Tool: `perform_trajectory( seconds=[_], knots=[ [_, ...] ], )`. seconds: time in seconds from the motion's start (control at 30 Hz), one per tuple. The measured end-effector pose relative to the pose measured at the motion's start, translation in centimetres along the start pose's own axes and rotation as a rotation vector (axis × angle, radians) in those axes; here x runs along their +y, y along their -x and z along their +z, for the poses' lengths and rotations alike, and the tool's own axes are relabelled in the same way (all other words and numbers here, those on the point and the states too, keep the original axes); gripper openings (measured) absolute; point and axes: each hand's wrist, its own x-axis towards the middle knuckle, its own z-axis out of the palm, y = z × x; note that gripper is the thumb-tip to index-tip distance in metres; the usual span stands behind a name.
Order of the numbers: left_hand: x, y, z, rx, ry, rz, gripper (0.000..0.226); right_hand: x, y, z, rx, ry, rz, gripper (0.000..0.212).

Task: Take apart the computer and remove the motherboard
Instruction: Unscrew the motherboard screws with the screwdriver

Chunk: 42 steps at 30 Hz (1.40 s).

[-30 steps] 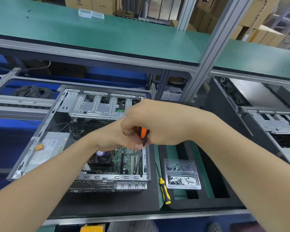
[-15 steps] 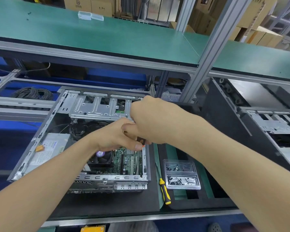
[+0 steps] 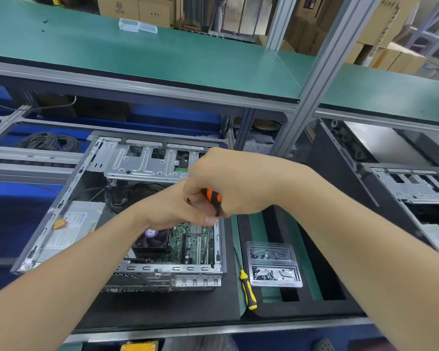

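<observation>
An open grey computer case [image 3: 61, 203] lies flat on a black mat. Inside, the green motherboard [image 3: 195, 243] shows at the near right, with a black CPU fan [image 3: 151, 240] beside it and a power supply [image 3: 71, 224] at the left. My right hand [image 3: 235, 183] grips the orange and black handle of a screwdriver [image 3: 213, 198], held upright over the board; its thin shaft runs down toward the board. My left hand [image 3: 173, 207] sits against the right hand with its fingers curled at the lower part of the handle. The tip is hidden.
A yellow and black screwdriver [image 3: 247, 290] lies on the mat right of the case. A clear tray [image 3: 274, 264] with several screws sits beside it. A second open case [image 3: 413, 188] stands at the far right. A green shelf [image 3: 162, 57] and aluminium post [image 3: 312, 79] rise behind.
My right hand rotated on the screwdriver: the orange handle was hidden half a second ago and shows again now. Both hands stay over the same spot.
</observation>
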Motion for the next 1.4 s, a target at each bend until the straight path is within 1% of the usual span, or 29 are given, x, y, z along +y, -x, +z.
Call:
perform_trajectory(
  seconds=[0.07, 0.1, 0.13, 0.17, 0.2, 0.23, 0.27, 0.3, 0.37, 0.4, 0.43, 0.53, 0.57, 0.67, 0.73, 0.8, 0.9, 0.97, 1.0, 1.03, 1.1, 1.13, 1.17, 1.23, 1.3, 1.4],
  knots=[
    [0.3, -0.1, 0.2, 0.014, 0.012, 0.029, 0.040, 0.2, -0.1, -0.3, -0.022, 0.020, -0.014, 0.024],
    [0.4, -0.2, 0.3, -0.002, -0.011, 0.029, 0.036, 0.3, 0.0, -0.5, -0.038, 0.025, -0.009, 0.020],
    [0.4, -0.3, 0.2, -0.017, -0.051, 0.013, 0.028, 0.6, 0.1, -0.6, -0.043, 0.020, -0.004, 0.017],
    [0.1, -0.3, -0.1, -0.019, -0.071, 0.002, 0.016, 0.6, 0.2, -0.6, -0.024, 0.018, 0.035, 0.023],
    [0.2, -0.3, -0.1, 0.006, -0.098, 0.005, 0.014, 0.6, 0.3, -0.4, 0.024, 0.013, 0.106, 0.040],
    [0.2, -0.4, -0.1, 0.042, -0.096, 0.004, 0.031, 0.3, 0.2, -0.1, 0.092, 0.029, 0.203, 0.055],
    [0.2, -0.4, -0.2, 0.045, -0.083, -0.009, 0.050, 0.0, 0.0, 0.4, 0.171, 0.074, 0.305, 0.065],
    [0.1, -0.4, -0.2, 0.028, -0.061, -0.016, 0.065, -0.6, -0.3, 0.8, 0.229, 0.123, 0.392, 0.069],
    [0.1, -0.4, 0.1, 0.038, -0.044, -0.011, 0.082, -1.2, -1.1, 1.6, 0.289, 0.159, 0.460, 0.063],
    [-0.1, -0.4, 0.0, 0.044, -0.049, -0.010, 0.085, -1.3, -1.3, 1.7, 0.289, 0.143, 0.460, 0.058],
    [0.0, -0.4, 0.0, 0.047, -0.062, -0.014, 0.081, -1.2, -1.4, 1.6, 0.281, 0.128, 0.452, 0.054],
    [0.1, -0.5, -0.2, 0.083, -0.109, -0.004, 0.039, -0.3, -1.4, 1.3, 0.244, 0.146, 0.342, 0.047],
    [0.3, -0.5, -0.1, 0.081, -0.101, 0.000, 0.033, -0.1, -1.3, 1.2, 0.219, 0.148, 0.298, 0.042],
    [0.5, -0.3, -0.2, 0.045, -0.064, 0.003, 0.031, 0.8, -0.6, 0.7, 0.128, 0.064, 0.149, 0.018],
    [0.6, -0.4, -0.1, 0.043, -0.072, 0.013, 0.030, 1.6, 0.2, 0.3, 0.089, -0.064, 0.061, 0.010],
    [0.3, -0.3, -0.1, 0.018, -0.094, 0.016, 0.031, 2.4, 0.6, 0.4, 0.071, -0.161, 0.005, 0.022],
    [-0.3, -0.1, 0.0, 0.006, -0.067, -0.014, 0.036, 3.3, 0.3, 1.4, 0.109, -0.334, -0.032, 0.038],
    [-0.8, -0.1, -0.4, -0.014, -0.068, -0.022, 0.032, 4.0, -0.4, 2.5, 0.117, -0.563, -0.042, 0.040],
    [-1.1, -0.1, -0.8, -0.012, -0.071, -0.011, 0.027, 4.3, -0.8, 3.2, 0.108, -0.691, -0.040, 0.040],
    [-1.3, -0.1, -1.2, 0.008, -0.067, 0.000, 0.032, 4.7, -1.2, 3.9, 0.094, -0.796, -0.044, 0.038],
    [-1.5, 0.1, -1.8, 0.040, -0.057, -0.024, 0.064, 5.2, -2.1, 5.4, 0.071, -0.896, -0.058, 0.024],
    [-1.7, 0.3, -2.2, 0.047, -0.085, -0.042, 0.069, 5.3, -2.6, 6.2, 0.066, -0.919, -0.052, 0.012],
    [-2.0, 0.6, -2.5, 0.036, -0.130, -0.066, 0.060, 5.5, -3.3, 7.0, 0.056, -0.921, -0.034, 0.002],
    [-2.5, 1.2, -3.1, -0.025, -0.280, -0.127, 0.037, 5.7, -4.9, 8.6, 0.067, -0.849, 0.010, 0.022],
    [-3.2, 1.7, -3.9, -0.021, -0.415, -0.184, 0.033, 5.6, -6.7, 10.1, 0.066, -0.873, 0.020, 0.033],
    [-4.9, 2.1, -5.0, -0.003, -0.502, -0.277, 0.028, 5.7, -9.1, 11.9, 0.080, -1.015, -0.013, 0.027]
  ],
)
